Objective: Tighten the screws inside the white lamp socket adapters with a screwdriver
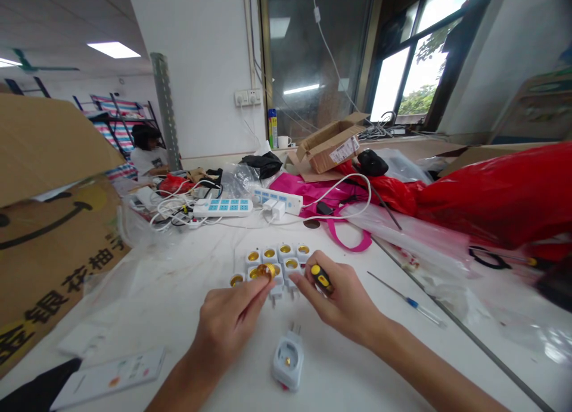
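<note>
Brass shell (267, 271): pinched in the fingertips of the left hand (232, 319), over the near edge of the adapter cluster (286, 254). Right hand (342, 301) grips the screwdriver (320, 277) at the cluster's right edge. Risk: the pinch looks slight, so a tool slip could knock the shell into the cluster.

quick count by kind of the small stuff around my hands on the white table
white sockets: 9, 8 clustered and 1 apart in front
brass ring: 1, in the left hand
screwdrivers: 2, yellow-handled screwdriver in the right hand, blue-marked screwdriver on the table
total: 12
</note>
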Available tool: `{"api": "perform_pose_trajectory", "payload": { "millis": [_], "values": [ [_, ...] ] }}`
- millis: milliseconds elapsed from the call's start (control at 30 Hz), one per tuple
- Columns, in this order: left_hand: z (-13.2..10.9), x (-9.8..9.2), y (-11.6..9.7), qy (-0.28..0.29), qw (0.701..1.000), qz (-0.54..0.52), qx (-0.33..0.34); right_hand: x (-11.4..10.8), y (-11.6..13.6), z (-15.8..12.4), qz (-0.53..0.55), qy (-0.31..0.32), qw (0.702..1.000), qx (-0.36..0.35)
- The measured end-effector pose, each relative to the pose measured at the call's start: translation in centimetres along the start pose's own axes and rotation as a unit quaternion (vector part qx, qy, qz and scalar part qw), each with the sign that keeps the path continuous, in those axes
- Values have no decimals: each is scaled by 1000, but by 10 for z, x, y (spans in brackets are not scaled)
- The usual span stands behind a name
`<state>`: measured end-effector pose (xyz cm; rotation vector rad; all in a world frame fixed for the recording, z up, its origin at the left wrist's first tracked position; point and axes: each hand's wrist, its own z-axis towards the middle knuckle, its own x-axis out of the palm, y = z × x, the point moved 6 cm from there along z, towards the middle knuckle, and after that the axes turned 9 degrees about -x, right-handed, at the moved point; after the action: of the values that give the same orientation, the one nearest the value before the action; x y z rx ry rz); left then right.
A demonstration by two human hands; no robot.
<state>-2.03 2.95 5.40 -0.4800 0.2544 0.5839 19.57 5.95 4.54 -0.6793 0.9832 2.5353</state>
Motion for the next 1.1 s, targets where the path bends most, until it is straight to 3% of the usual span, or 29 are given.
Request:
{"api": "perform_pose_trajectory", "payload": {
  "millis": [67, 133, 300, 400, 467, 600, 733, 833, 967, 1100],
  "values": [
    [-4, 3, -9, 17, 997, 10, 79, 0, 9, -3, -47, -6, 996, -81],
    [-9, 7, -11, 39, 995, -3, 90, 5, 15, -7, -89, 11, 986, -142],
    [-22, 20, -1, 134, 991, -23, -7, 24, 15, -17, -147, 100, 972, -153],
    [-26, 24, 7, 176, 977, -79, -93, 27, 16, -21, -152, 106, 968, -169],
    [-27, 25, 8, 184, 970, -102, -125, 25, 18, -20, -153, 94, 966, -186],
    [-26, 24, 4, 163, 975, -92, -121, 16, 23, -17, -154, 54, 965, -206],
    [-23, 20, 9, 112, 971, -100, -189, 1, 22, -13, -107, -33, 976, -185],
    [-19, 19, 13, 111, 964, -115, -211, -11, 15, -11, -81, -106, 979, -152],
    [-14, 20, 14, 152, 954, -144, -216, -20, 8, -7, -64, -159, 980, -106],
    [-18, 26, 8, 222, 945, -153, -185, -21, 10, -6, -69, -166, 978, -109]
  ]
}}
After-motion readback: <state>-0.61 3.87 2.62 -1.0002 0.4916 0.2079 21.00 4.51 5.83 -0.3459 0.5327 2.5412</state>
